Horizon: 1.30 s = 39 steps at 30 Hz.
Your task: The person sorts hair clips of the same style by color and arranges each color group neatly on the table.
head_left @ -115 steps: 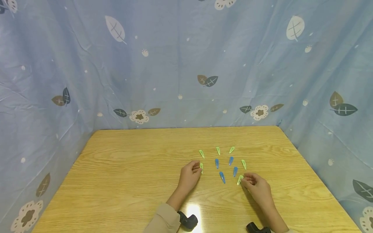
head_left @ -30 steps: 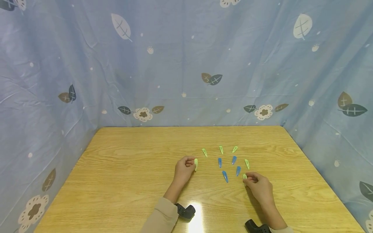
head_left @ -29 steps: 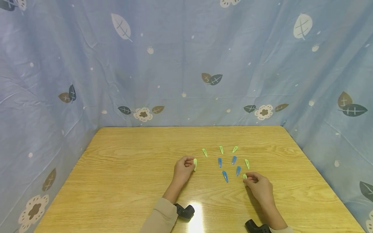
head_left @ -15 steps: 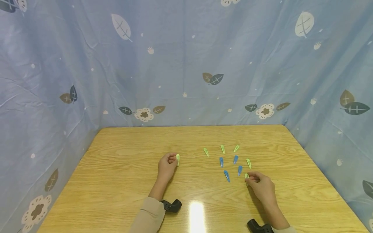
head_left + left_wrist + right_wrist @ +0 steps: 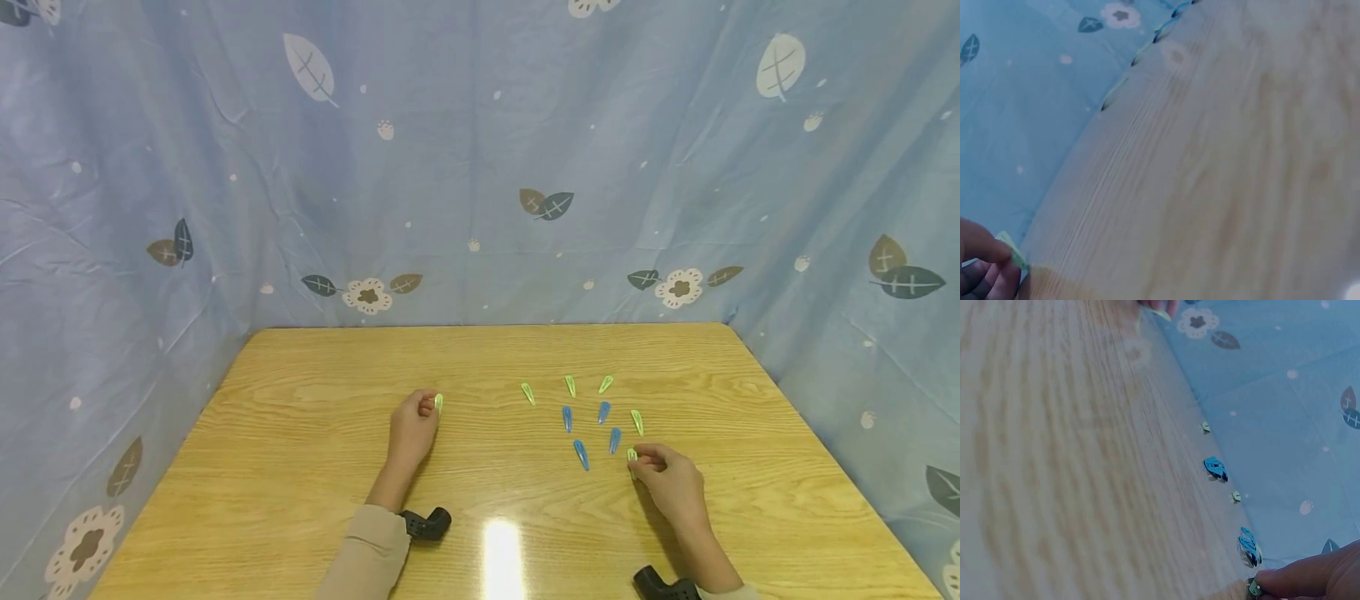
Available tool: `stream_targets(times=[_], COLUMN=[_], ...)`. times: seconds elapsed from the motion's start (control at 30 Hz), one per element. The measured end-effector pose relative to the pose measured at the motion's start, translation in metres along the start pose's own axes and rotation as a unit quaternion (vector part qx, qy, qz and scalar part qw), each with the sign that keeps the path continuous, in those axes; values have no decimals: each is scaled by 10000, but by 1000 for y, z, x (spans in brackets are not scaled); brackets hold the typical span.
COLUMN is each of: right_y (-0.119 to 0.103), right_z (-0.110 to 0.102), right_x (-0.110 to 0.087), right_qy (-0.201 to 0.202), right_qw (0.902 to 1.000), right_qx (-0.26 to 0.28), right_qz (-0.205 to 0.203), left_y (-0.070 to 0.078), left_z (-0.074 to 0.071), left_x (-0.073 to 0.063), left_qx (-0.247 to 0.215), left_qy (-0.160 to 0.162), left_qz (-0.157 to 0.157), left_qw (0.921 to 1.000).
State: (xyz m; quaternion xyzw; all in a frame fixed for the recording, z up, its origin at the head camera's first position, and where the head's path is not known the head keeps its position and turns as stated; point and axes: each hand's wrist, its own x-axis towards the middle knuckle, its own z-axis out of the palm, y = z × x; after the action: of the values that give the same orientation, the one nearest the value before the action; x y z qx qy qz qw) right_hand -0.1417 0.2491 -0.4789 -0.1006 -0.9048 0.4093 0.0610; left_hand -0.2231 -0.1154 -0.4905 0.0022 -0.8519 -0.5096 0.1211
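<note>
Looks early: only the outlying green clip (image 5: 438,403) is well apart, at 9 o'clock of the 4 blue clips (image 5: 581,455), and it's in hand.
Left hand (image 5: 412,425) pinches it, fingers closed, forearm aimed at 1 o'clock; can't tell if it touches the desk (image 5: 300,467). Right hand (image 5: 669,482) pinches the near green clip (image 5: 632,453) at 4 o'clock of the blues, forearm aimed at 11. Left unheld: 4 blue, plus 4 loose green clips (image 5: 571,386) arcing 10 to 3 o'clock.

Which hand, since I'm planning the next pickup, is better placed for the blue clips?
Probably the right hand: it is near the blue clips, while the left hand is farther away. Each pinches a green clip it must first release.
</note>
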Motion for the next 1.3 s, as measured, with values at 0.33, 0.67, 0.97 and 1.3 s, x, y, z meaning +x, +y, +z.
stream_targets(times=[0.33, 0.67, 0.97, 1.3], right_y=[1, 0, -2, -1], right_z=[0, 1, 1, 1], right_x=[0, 0, 0, 0], right_qy=[-20, -31, -9, -30], right_qw=[10000, 9999, 9999, 10000], right_qx=[-12, 35, 42, 51], right_qz=[71, 93, 117, 55], left_y=[-4, -1, -3, -21], left_z=[-3, -6, -12, -26], left_x=[4, 6, 11, 21], left_qx=[467, 734, 716, 489], left_qy=[242, 146, 80, -798], left_qz=[100, 1, 37, 340], left_qw=[9986, 9972, 9974, 9950])
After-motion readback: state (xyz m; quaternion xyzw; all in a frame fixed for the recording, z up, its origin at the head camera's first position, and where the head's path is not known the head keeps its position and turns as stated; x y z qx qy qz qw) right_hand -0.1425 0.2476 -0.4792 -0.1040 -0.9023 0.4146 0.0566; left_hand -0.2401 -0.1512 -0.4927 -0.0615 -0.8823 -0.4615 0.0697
